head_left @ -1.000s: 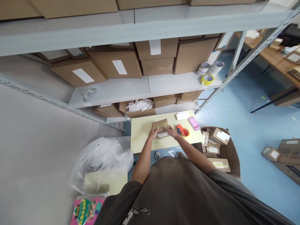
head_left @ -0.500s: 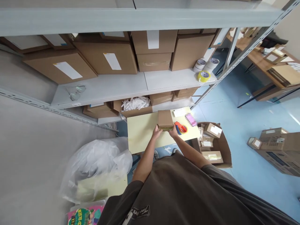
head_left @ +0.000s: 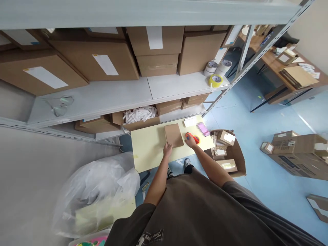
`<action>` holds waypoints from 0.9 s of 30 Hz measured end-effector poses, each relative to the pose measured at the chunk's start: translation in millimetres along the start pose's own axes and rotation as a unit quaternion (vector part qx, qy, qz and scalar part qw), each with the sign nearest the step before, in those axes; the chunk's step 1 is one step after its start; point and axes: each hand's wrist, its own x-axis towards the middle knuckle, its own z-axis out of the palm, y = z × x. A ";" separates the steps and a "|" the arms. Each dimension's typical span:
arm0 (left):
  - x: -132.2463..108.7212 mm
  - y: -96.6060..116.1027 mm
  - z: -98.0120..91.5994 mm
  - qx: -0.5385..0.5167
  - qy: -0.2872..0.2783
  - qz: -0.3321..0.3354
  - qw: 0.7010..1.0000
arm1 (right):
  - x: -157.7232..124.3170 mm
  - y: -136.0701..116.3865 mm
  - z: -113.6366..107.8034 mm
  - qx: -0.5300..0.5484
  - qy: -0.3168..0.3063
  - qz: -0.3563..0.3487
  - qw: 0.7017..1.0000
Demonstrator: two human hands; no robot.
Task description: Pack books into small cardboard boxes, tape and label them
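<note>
A small brown cardboard box (head_left: pixel 174 135) lies on the pale yellow tabletop (head_left: pixel 146 148). My left hand (head_left: pixel 167 149) grips its near left corner, fingers partly hidden. Just right of the box, my right hand (head_left: pixel 190 141) is wrapped round the handle of a red-orange tape dispenser (head_left: pixel 196 139), which rests on the table with a roll of tape at its far end. Behind the dispenser are a white pad or stack of labels (head_left: pixel 190 121) and a pink item (head_left: pixel 203 128), which is blurred out.
A metal shelf (head_left: pixel 115 99) with large cartons (head_left: pixel 112 61) and tape rolls (head_left: pixel 215 80) stands behind the table. An open carton (head_left: pixel 239 155) of small boxes is at the right on the blue floor. A translucent plastic bag (head_left: pixel 97 188) bulges at the left.
The box, held up in both hands before, now lies flat on the table. My right hand has left it, moved right and taken hold of the tape dispenser. The view has shifted slightly.
</note>
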 end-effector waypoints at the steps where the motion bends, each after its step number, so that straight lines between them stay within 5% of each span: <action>1: 1.9 4.0 2.9 0.019 0.033 0.006 0.999 | 6.3 3.3 -9.6 -0.001 0.005 0.014 1.000; 5: 18.3 33.6 22.7 0.069 0.108 0.093 0.987 | 34.1 18.9 -46.4 0.009 0.041 0.002 0.999; 9: 50.2 77.4 66.2 0.059 0.052 0.148 0.986 | 67.0 35.5 -75.8 0.001 0.038 -0.037 0.999; 14: 107.4 116.0 136.5 0.099 -0.033 0.099 0.990 | 121.5 60.9 -92.9 -0.034 0.006 -0.033 0.999; 20: 168.6 113.1 190.6 0.190 -0.034 -0.012 0.981 | 183.4 86.4 -79.8 -0.116 -0.096 -0.021 0.988; 27: 186.3 105.8 212.8 0.231 0.028 -0.061 0.971 | 190.8 82.8 -56.0 -0.181 -0.179 -0.048 0.966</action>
